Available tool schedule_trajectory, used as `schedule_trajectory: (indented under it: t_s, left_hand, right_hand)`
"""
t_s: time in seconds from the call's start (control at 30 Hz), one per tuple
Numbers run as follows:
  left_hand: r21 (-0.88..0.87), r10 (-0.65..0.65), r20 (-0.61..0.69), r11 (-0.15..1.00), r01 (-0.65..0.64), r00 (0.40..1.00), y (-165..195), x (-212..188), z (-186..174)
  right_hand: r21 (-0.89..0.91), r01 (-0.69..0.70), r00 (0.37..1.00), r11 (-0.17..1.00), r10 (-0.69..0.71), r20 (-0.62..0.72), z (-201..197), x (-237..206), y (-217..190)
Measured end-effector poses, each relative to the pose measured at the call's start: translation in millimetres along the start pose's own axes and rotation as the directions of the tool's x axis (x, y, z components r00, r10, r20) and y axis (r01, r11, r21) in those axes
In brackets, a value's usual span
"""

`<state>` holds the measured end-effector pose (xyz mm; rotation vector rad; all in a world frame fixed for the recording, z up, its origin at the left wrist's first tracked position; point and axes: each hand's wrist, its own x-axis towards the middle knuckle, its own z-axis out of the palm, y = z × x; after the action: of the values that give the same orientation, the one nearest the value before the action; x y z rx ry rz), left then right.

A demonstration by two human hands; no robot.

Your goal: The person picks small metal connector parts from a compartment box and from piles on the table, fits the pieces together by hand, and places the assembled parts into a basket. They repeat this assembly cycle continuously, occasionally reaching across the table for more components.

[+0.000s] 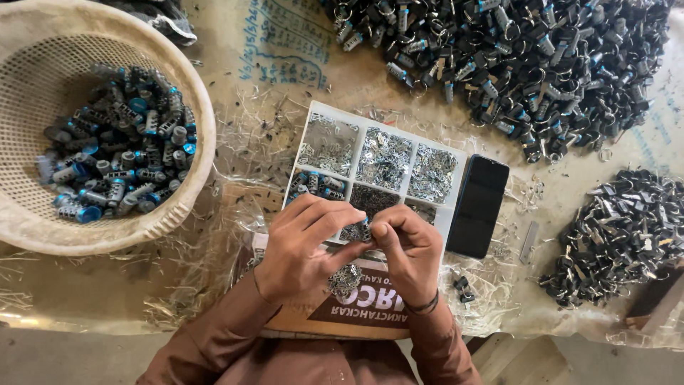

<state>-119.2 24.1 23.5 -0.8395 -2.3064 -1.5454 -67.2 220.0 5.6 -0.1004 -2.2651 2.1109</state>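
My left hand and my right hand meet at the fingertips over the near edge of a white compartment tray. Together they pinch a small metal cylinder part with a dark end. The tray holds several sections of tiny shiny metal pieces and one section of small cylinders. Below my hands lies a small heap of silver pieces on a brown cardboard box.
A cream plastic basket at the left holds many blue-capped cylinders. A large pile of dark lock parts spreads at top right, a smaller dark pile at right. A black phone lies beside the tray. Metal scraps litter the surface.
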Motion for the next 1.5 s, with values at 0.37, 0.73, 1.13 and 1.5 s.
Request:
schedule_trajectory:
  t_s: [0.37,0.73,1.13,1.5]
  left_hand:
    - [0.008,0.009,0.007,1.000,-0.009,1.000,1,-1,0]
    - [0.049,0.064,-0.016,0.997,-0.063,0.998,4,-1,0]
    - [0.033,0.082,-0.018,0.996,-0.082,0.996,0,-4,1]
    - [0.012,0.090,-0.007,0.996,-0.089,0.996,0,-6,1]
  right_hand:
    - [0.012,0.021,1.000,1.000,-0.021,-0.022,4,-5,-4]
    - [-0.121,0.107,0.992,0.987,-0.114,-0.049,3,-5,-7]
    - [-0.271,0.190,0.968,0.944,-0.226,-0.107,7,-9,-14]
    - [-0.363,0.129,0.975,0.923,-0.184,-0.121,7,-8,-16]
